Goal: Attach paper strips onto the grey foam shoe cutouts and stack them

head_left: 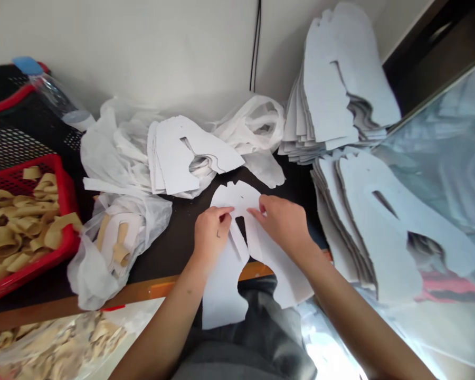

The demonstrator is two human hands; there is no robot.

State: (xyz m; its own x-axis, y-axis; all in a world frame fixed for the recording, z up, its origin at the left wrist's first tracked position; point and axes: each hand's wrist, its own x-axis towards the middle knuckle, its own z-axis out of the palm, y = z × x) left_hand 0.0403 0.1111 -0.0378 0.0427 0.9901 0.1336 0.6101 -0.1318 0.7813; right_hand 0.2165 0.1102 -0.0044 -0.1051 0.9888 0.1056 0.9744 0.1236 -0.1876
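Observation:
A white cut-out sheet (224, 295), arch-shaped with a notched top and a slot down its middle, lies over the table edge and reaches toward my lap. My left hand (212, 235) is closed on it, thumb and forefinger together beside the top of the slot. Opposite, my right hand (283, 221) pinches the sheet's right part near its upper edge. A narrow flap stands up along the slot's left side. Just beyond my hands, a small stack of similar white cut-outs (174, 153) rests on crumpled plastic bags.
Two taller stacks, an upright cut-out stack (326, 100) and a leaning cut-out stack (374, 221), stand on the right by a glass pane (455, 174). Left are a red basket (69, 211) of curled brown pieces, a plastic bag (89, 282) and a clear bottle (57, 95).

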